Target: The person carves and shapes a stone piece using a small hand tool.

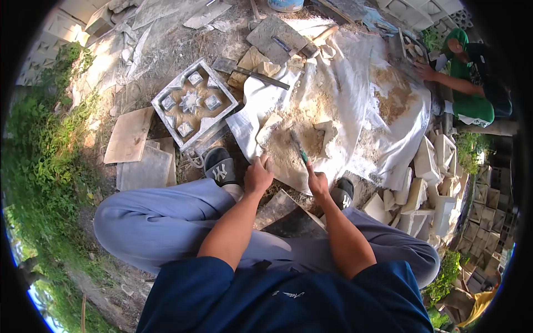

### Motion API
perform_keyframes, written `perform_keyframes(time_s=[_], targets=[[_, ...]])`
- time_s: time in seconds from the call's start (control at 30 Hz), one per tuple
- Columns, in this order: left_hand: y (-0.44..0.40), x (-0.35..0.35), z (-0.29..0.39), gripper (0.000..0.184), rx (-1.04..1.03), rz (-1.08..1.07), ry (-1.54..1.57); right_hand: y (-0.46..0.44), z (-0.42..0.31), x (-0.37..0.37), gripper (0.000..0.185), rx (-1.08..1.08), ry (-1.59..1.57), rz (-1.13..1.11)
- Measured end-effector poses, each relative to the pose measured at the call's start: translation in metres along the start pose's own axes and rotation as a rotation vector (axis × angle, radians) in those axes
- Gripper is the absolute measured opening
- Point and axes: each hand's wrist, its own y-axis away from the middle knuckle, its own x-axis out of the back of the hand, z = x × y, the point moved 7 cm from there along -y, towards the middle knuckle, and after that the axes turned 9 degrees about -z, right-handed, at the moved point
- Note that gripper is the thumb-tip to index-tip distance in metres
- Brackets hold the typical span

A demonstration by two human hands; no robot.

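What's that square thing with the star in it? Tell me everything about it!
The square frame is pale grey and looks hard, maybe metal or stone. Inside, a spiky star sits in the middle with chunky little blocks around it, and sandy brown stuff lies between them. It's face up, turned so a corner points toward the person. It sits left of the white sheet, past the left sandal. Neither hand touches it. What's underneath is hard to tell.

The ground (161, 53) carries a white sheet (363, 69) strewn with sand (312, 102), overlapping flat slabs (129, 137) and a heap of pale blocks (425, 164).
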Motion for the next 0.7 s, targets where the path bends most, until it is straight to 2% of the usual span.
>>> perform_keyframes(time_s=[0.07,0.13,0.2,0.23,0.27,0.33,0.37,0.53,0.6,0.67,0.7], targets=[[0.001,-0.003,-0.001,0.044,0.002,-0.013,0.014,0.013,-0.027,0.008,0.082,0.091,-0.098,0.029],[0.002,-0.002,0.0,0.044,0.006,-0.003,-0.003,0.008,-0.03,0.0,0.073,0.257,-0.276,-0.035],[0.003,-0.002,-0.002,0.044,0.014,-0.016,-0.001,0.014,-0.033,-0.007,0.068,0.415,-0.321,0.0],[0.001,-0.001,0.0,0.045,0.011,-0.025,-0.003,0.018,-0.03,-0.007,0.068,0.411,-0.205,0.017],[-0.001,0.0,0.002,0.045,0.001,-0.021,-0.005,0.016,-0.019,-0.009,0.074,0.24,-0.005,0.013],[-0.002,-0.004,-0.002,0.046,0.013,-0.014,-0.032,-0.003,0.002,-0.021,0.083,0.016,0.186,-0.042],[-0.005,-0.006,-0.005,0.046,0.014,-0.027,-0.037,-0.007,0.004,-0.022,0.089,0.021,0.169,-0.07],[-0.002,-0.006,-0.004,0.047,-0.011,-0.007,-0.023,0.012,-0.037,-0.012,0.084,0.117,0.082,-0.099],[-0.002,-0.006,-0.006,0.047,-0.008,-0.009,-0.005,0.012,-0.049,-0.02,0.081,0.353,-0.193,-0.154],[0.0,-0.003,-0.002,0.047,-0.007,-0.015,-0.02,0.016,-0.049,-0.018,0.081,0.399,-0.161,-0.116],[-0.002,-0.001,-0.001,0.047,-0.013,-0.011,-0.02,0.014,-0.039,-0.019,0.081,0.305,-0.031,-0.081]])
